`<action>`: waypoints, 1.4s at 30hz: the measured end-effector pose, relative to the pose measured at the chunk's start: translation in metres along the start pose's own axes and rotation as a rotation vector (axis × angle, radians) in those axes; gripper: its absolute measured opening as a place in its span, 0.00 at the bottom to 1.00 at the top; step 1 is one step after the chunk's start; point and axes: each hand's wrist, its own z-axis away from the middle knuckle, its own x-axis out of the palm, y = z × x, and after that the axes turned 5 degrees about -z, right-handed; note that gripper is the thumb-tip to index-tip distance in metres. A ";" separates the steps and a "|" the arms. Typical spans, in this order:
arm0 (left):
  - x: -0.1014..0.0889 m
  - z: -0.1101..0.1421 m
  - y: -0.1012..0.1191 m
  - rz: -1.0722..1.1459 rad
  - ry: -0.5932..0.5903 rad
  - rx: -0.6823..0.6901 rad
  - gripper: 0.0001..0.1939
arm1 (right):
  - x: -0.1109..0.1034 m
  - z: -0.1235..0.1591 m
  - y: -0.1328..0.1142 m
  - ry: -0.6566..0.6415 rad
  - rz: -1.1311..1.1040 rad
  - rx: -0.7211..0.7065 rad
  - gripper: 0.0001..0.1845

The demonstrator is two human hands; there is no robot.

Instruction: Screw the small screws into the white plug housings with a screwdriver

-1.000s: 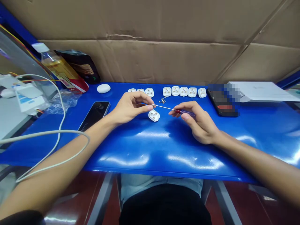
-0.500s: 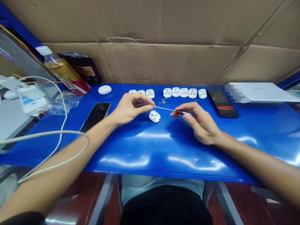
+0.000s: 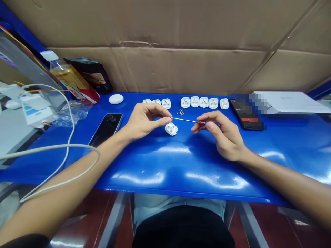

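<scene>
- While it stands upright along the back edge, the brown cardboard [image 3: 165, 72] closes the place behind like a wall.
- Next is the blue worktop [image 3: 176, 165]; a wide stretch of its surface shows toward the front edge, and also on the right side.
- Both hands are above the middle, well apart from the front edge. The left hand [image 3: 148, 120] pinches at the tip of the screwdriver [image 3: 200, 123]; whether a small piece is there too, I cannot tell. The right hand [image 3: 224, 132] grasps its handle.
- At the back right lies the white box [image 3: 287, 100].
- The left phone [image 3: 107, 125] is just beyond the left forearm [image 3: 85, 175], the right phone [image 3: 243, 113] just beside the box.
- Nearly level, the screwdriver bridges the gap between the hands.
- White rounded pieces [image 3: 203, 102] stay in a row near the back edge, some partly hidden by the left hand; one single white piece [image 3: 171, 128] rests nearer the front, beside the left fingertips in the view.
- Smallest are tiny metal pieces [image 3: 181, 112], scattered between the row and the screwdriver.
</scene>
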 end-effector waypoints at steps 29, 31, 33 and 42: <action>-0.004 0.004 -0.014 -0.523 -0.369 0.052 0.28 | -0.008 0.003 0.000 -0.073 0.539 -0.234 0.07; -0.003 0.004 -0.014 -0.546 -0.367 0.059 0.26 | -0.008 0.002 0.000 -0.117 0.585 -0.284 0.09; -0.003 0.003 -0.014 -0.553 -0.372 0.071 0.26 | -0.007 0.001 -0.002 -0.147 0.623 -0.310 0.09; -0.002 0.004 -0.014 -0.505 -0.377 0.101 0.24 | -0.005 0.000 -0.003 -0.171 0.618 -0.336 0.08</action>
